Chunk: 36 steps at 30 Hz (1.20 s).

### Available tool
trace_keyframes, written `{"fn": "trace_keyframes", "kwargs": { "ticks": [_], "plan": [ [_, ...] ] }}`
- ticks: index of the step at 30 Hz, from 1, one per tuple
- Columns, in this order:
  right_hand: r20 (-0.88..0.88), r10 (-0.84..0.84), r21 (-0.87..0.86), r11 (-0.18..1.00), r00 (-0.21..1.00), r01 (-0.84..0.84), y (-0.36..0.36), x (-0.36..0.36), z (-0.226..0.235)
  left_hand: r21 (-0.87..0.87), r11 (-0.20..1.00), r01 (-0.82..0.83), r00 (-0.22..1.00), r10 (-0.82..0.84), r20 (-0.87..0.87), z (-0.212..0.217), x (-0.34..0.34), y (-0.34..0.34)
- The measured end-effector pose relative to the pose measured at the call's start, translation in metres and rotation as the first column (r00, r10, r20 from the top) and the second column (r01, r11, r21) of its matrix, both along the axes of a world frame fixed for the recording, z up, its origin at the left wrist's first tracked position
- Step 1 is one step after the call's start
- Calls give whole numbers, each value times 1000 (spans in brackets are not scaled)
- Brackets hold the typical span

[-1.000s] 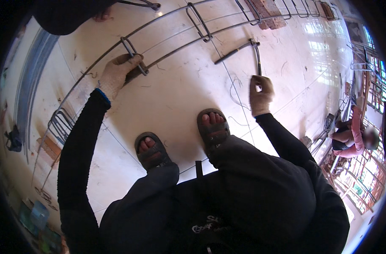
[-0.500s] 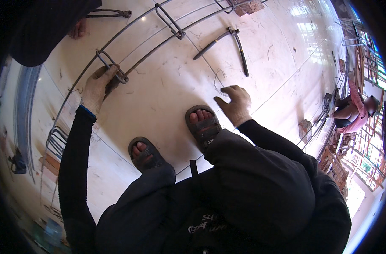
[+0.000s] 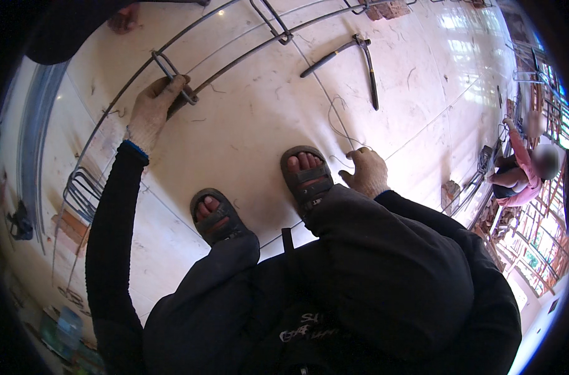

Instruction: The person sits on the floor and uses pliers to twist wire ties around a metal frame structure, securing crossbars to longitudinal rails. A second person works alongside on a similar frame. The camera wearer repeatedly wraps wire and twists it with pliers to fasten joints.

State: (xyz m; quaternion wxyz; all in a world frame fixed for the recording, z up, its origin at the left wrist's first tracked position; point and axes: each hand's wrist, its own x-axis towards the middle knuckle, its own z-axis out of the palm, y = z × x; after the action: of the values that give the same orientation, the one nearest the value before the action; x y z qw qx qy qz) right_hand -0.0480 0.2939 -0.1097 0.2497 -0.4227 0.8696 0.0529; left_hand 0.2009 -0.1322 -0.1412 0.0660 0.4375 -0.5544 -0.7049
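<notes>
My left hand (image 3: 153,111), in a pale knitted glove, is closed around a steel stirrup (image 3: 166,64) and the bar beside it. The stirrup encircles a long, curving rebar frame (image 3: 234,60) reaching up and right. Low beside my right foot is my right hand (image 3: 369,173), also gloved, thumb and forefinger apart. A thin looping tie wire (image 3: 332,119) runs into its fingers and appears held there; the exact grip is hidden. Beyond it, end-cutting pincers (image 3: 362,42) with dark handles lie spread on the floor.
Another person's hand (image 3: 123,19) and dark sleeve show at the upper left. Bent stirrups (image 3: 84,194) lie left of my forearm, near long metal profiles (image 3: 34,144). A brick piece (image 3: 387,9) sits by the frame's far part. A person in pink (image 3: 519,169) crouches at the right.
My right hand has drawn back toward my body, and the wire's lower end has come with it. My left hand keeps its hold on the stirrup. The view has shifted slightly.
</notes>
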Motion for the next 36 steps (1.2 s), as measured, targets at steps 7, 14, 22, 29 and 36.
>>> {"fn": "trace_keyframes", "kwargs": {
  "ticks": [7, 14, 22, 29, 36],
  "plan": [
    [-100, -426, -428, 834, 899, 348, 40, -27, -26, -248, 968, 35, 998, -21, 59, -3, 6, -4],
    [-25, -448, -177, 882, 893, 438, 81, -87, -34, -177, 942, -286, 957, 289, -8, -14, 5, -1],
    [-21, -577, 70, 814, 816, 577, 42, -59, -25, -321, 834, -450, 893, 422, -154, -6, 3, 5],
    [148, -70, -607, 782, 987, 146, -3, -66, -6, -909, 400, -120, 986, 154, -62, 48, -3, 53],
    [214, 613, -696, 642, 760, -322, -182, -64, 97, -479, 756, 446, 871, -490, 38, 119, -62, 111]
  ]
}}
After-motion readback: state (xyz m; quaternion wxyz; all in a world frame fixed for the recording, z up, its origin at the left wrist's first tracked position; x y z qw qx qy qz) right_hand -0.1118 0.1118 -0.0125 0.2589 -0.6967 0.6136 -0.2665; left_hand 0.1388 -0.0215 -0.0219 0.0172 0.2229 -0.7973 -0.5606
